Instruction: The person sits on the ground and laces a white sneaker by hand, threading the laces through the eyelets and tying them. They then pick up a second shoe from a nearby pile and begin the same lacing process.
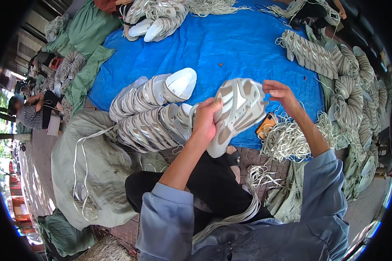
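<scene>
My left hand (206, 118) is closed round the side of a white, grey and beige shoe upper (238, 106), its thumb pressed on the face. The upper is tilted, with its narrower end toward my knees. Beside the upper's right edge is my right hand (284, 96), fingers stretched toward the edge and apart. Any lace between those fingers cannot be made out. Two rows of nested shoe uppers (150, 128) lie left of my left hand. A tangled heap of pale laces (287, 139) sits below my right hand, and a bundle of laces (231, 222) lies across my lap.
A blue tarp (196, 56) covers the ground ahead. An orange-backed phone (266, 125) lies by the lace heap. Stacked uppers (350, 95) line the right side. A grey-green sack (91, 161) stands at my left. Other people sit at the far edge and far left.
</scene>
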Demonstrator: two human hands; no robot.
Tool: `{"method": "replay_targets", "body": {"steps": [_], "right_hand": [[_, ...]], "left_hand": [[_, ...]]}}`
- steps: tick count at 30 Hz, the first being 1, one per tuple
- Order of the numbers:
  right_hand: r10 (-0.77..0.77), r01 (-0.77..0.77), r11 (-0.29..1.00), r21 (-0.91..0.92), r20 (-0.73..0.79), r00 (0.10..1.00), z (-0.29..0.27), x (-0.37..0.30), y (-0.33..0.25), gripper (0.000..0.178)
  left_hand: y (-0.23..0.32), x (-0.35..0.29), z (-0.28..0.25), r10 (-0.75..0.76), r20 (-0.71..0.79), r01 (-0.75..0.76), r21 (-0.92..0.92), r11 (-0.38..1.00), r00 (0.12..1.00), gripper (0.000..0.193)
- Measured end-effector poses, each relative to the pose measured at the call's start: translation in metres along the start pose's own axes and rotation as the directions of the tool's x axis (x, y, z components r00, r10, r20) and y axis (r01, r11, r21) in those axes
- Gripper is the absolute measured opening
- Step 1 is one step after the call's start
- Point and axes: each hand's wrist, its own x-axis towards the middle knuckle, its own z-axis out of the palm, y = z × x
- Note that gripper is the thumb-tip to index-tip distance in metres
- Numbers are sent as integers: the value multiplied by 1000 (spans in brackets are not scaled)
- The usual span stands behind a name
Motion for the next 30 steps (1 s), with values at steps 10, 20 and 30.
{"method": "replay_targets", "body": {"steps": [10,20,30], "right_hand": [[-136,19,912,409,259,956,91,-31,-15,75],[-36,20,999,50,330,943,163,-49,38,64],[-421,466,832,-300,206,883,188,-80,43,68]], "left_hand": [[39,-106,-31,71,-92,-100,-372,923,993,38],[-60,-180,-74,-55,-417,-68,-273,960,907,35],[-52,-243,-37,578,-217,79,964,254,787,51]]}}
